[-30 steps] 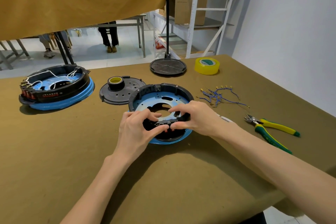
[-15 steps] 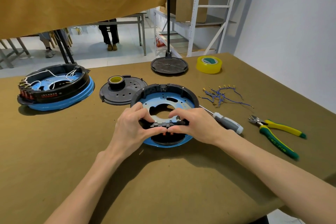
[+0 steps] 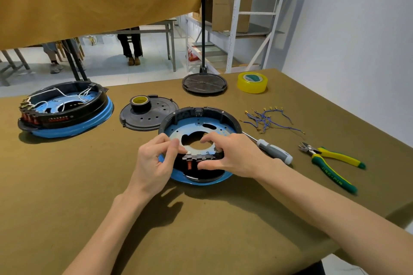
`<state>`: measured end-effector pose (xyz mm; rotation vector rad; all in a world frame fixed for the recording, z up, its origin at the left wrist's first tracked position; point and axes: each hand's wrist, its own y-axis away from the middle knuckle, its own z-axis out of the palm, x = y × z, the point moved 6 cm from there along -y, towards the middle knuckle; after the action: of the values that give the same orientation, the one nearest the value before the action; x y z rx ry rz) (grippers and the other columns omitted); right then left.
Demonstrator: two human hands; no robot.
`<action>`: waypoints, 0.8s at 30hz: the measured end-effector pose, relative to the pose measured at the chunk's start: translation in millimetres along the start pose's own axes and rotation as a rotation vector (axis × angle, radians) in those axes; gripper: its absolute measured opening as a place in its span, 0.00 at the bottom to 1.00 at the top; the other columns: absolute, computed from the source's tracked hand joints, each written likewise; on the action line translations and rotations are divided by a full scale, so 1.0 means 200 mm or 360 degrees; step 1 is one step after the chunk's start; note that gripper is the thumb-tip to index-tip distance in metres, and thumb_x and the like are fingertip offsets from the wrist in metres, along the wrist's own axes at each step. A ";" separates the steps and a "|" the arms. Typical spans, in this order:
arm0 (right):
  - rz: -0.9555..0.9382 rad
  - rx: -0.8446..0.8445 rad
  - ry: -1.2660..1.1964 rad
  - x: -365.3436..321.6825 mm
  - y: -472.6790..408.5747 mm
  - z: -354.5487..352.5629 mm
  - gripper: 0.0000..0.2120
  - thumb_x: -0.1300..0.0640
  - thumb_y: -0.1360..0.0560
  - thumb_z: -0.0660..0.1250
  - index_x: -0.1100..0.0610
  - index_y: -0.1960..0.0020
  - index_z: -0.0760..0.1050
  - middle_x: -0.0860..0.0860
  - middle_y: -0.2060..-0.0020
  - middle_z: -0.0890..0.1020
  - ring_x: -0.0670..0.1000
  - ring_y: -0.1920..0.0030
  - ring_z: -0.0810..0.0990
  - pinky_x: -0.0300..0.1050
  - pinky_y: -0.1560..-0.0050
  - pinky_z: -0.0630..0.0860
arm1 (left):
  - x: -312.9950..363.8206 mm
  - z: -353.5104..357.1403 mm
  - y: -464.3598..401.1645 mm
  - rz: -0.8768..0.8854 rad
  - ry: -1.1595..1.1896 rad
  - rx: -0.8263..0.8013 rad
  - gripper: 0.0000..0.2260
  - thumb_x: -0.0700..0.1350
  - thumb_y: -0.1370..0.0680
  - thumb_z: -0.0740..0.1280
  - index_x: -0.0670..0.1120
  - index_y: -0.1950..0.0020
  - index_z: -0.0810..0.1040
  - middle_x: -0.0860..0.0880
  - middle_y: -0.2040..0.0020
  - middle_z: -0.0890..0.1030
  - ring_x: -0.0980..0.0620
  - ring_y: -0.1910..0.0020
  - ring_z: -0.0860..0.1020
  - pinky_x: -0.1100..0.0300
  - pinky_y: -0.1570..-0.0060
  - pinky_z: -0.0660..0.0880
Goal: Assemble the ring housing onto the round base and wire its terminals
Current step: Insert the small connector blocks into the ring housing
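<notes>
A black ring housing (image 3: 201, 110) sits on the blue round base (image 3: 202, 182) in the middle of the table. Its near rim carries a row of terminals with red parts (image 3: 196, 159). My left hand (image 3: 154, 163) is at the housing's near-left edge, thumb and forefinger pinched together above the rim with nothing visible between them. My right hand (image 3: 232, 155) grips the near-right rim, fingers inside and thumb against the outer wall below the terminals. A bundle of short blue wires (image 3: 266, 118) with metal ends lies to the right.
A finished wired unit (image 3: 64, 110) stands at the left. A black cover with a tape roll (image 3: 147, 114), a stand's round foot (image 3: 204, 83), yellow tape (image 3: 252, 82), a screwdriver (image 3: 272, 150) and green-yellow cutters (image 3: 330, 163) lie around. The table's front edge is close.
Both hands have eased apart along the near rim, uncovering the terminal row. My left hand has lifted off the housing with its fingertips pinched; my right hand still holds the rim.
</notes>
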<state>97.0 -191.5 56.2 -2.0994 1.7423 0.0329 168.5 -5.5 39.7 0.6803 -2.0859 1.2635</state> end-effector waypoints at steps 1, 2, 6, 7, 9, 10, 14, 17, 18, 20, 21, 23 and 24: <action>-0.0012 0.0001 0.0033 -0.01 0.00 0.00 0.31 0.30 0.26 0.68 0.48 0.31 0.73 0.50 0.54 0.84 0.50 0.56 0.81 0.50 0.56 0.79 | 0.00 0.00 0.00 -0.0007 0.0014 0.0021 0.20 0.55 0.16 0.59 0.48 0.55 0.86 0.48 0.58 0.82 0.49 0.56 0.80 0.53 0.57 0.75; -0.0024 0.0022 0.0066 -0.03 -0.01 -0.01 0.33 0.29 0.27 0.67 0.48 0.30 0.72 0.49 0.48 0.84 0.48 0.53 0.80 0.46 0.56 0.78 | 0.01 0.00 0.00 -0.0009 0.0022 0.0040 0.21 0.56 0.15 0.58 0.48 0.55 0.86 0.48 0.58 0.82 0.49 0.56 0.80 0.54 0.57 0.75; -0.0066 0.0104 0.0252 -0.10 -0.06 0.02 0.32 0.27 0.27 0.64 0.47 0.32 0.74 0.47 0.47 0.76 0.45 0.56 0.73 0.34 0.64 0.65 | 0.02 0.01 0.01 -0.0019 0.0040 0.0059 0.23 0.56 0.15 0.58 0.45 0.56 0.86 0.49 0.59 0.82 0.49 0.56 0.80 0.52 0.57 0.76; -0.0073 0.0093 0.0244 -0.11 -0.06 0.03 0.30 0.28 0.26 0.65 0.47 0.33 0.76 0.47 0.47 0.77 0.45 0.57 0.73 0.32 0.65 0.63 | 0.02 0.01 0.01 -0.0020 0.0037 0.0057 0.21 0.55 0.16 0.59 0.46 0.56 0.86 0.50 0.59 0.81 0.50 0.57 0.80 0.52 0.58 0.76; -0.0066 0.0055 0.0193 -0.10 -0.05 0.05 0.26 0.30 0.24 0.65 0.47 0.36 0.78 0.46 0.46 0.77 0.44 0.58 0.74 0.32 0.65 0.61 | 0.03 0.00 0.00 -0.0011 0.0021 0.0067 0.17 0.52 0.16 0.61 0.49 0.57 0.86 0.51 0.61 0.79 0.51 0.59 0.79 0.56 0.60 0.74; -0.0064 0.0050 0.0180 -0.10 -0.05 0.06 0.25 0.31 0.24 0.64 0.47 0.36 0.79 0.46 0.46 0.77 0.44 0.58 0.74 0.32 0.65 0.60 | 0.04 0.00 0.00 -0.0009 0.0009 0.0076 0.15 0.51 0.17 0.62 0.50 0.58 0.85 0.52 0.62 0.79 0.52 0.60 0.78 0.58 0.62 0.73; -0.0046 -0.0002 0.0233 -0.10 -0.05 0.07 0.29 0.28 0.24 0.60 0.48 0.35 0.77 0.46 0.45 0.76 0.45 0.58 0.74 0.35 0.63 0.65 | 0.06 0.01 -0.01 0.0004 -0.0034 0.0092 0.13 0.45 0.18 0.66 0.52 0.60 0.84 0.54 0.64 0.77 0.52 0.63 0.76 0.63 0.66 0.70; -0.0003 0.0026 0.0303 -0.11 -0.05 0.08 0.35 0.23 0.26 0.54 0.48 0.35 0.77 0.46 0.47 0.76 0.46 0.57 0.76 0.39 0.63 0.67 | 0.07 -0.01 0.00 0.0045 -0.0041 0.0092 0.12 0.43 0.19 0.66 0.52 0.60 0.85 0.54 0.65 0.77 0.52 0.63 0.77 0.64 0.67 0.71; 0.0008 0.0048 0.0312 -0.11 -0.05 0.08 0.37 0.23 0.26 0.53 0.49 0.36 0.78 0.46 0.47 0.76 0.46 0.58 0.76 0.39 0.64 0.66 | 0.07 0.00 0.00 0.0053 -0.0046 0.0093 0.12 0.43 0.19 0.66 0.51 0.61 0.85 0.54 0.65 0.77 0.52 0.63 0.77 0.63 0.67 0.71; 0.0013 0.0070 0.0336 -0.11 -0.06 0.09 0.37 0.23 0.26 0.52 0.50 0.38 0.79 0.46 0.49 0.77 0.47 0.60 0.76 0.39 0.65 0.67 | 0.06 0.00 0.00 0.0050 -0.0075 0.0114 0.13 0.42 0.20 0.66 0.48 0.62 0.85 0.54 0.66 0.76 0.52 0.64 0.76 0.61 0.67 0.71; 0.0007 0.0078 0.0357 -0.12 -0.06 0.09 0.37 0.23 0.26 0.52 0.51 0.40 0.80 0.47 0.50 0.77 0.47 0.61 0.76 0.40 0.66 0.69 | 0.05 0.00 0.00 0.0045 -0.0094 0.0132 0.13 0.42 0.20 0.66 0.47 0.63 0.85 0.54 0.66 0.76 0.51 0.64 0.76 0.60 0.68 0.71; 0.0000 0.0109 0.0397 -0.13 -0.05 0.10 0.36 0.23 0.25 0.52 0.51 0.42 0.81 0.46 0.51 0.77 0.47 0.63 0.76 0.41 0.66 0.69 | 0.05 0.01 0.00 0.0041 -0.0115 0.0159 0.14 0.42 0.20 0.66 0.46 0.63 0.85 0.55 0.67 0.75 0.51 0.65 0.76 0.58 0.68 0.71; -0.0004 0.0136 0.0403 -0.13 -0.04 0.10 0.35 0.23 0.25 0.53 0.50 0.42 0.81 0.45 0.52 0.77 0.46 0.63 0.76 0.40 0.67 0.68 | 0.04 0.01 0.00 0.0038 -0.0117 0.0170 0.14 0.42 0.20 0.66 0.46 0.63 0.85 0.55 0.67 0.75 0.51 0.65 0.75 0.58 0.68 0.71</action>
<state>103.1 -160.1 48.1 -2.1183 1.8459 -0.3154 161.3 -8.1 44.7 0.7613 -2.1025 1.3906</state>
